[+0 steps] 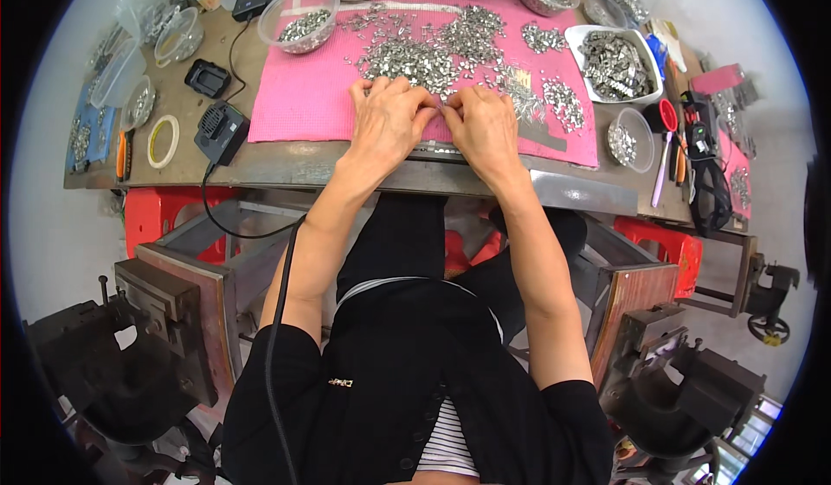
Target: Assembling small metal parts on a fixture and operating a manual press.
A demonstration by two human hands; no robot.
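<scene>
My left hand [387, 121] and my right hand [482, 130] meet at the front part of a pink mat [299, 95]. The thumb and fingers of each are pinched together, almost tip to tip. What they hold is too small to make out. Just beyond the fingertips spreads a heap of small silvery metal parts [415, 62]. A smaller group of such parts [564, 106] lies to the right of my right hand. By the table's front edge, a flat metal strip [433, 148] shows below and between my hands.
Clear plastic tubs [299, 19] of metal parts stand along the back. A white container [616, 65] of larger metal pieces is at the right, near a small round tub [630, 141]. At the left are a tape roll [163, 141] and a black charger [222, 130]; a cable crosses my left arm.
</scene>
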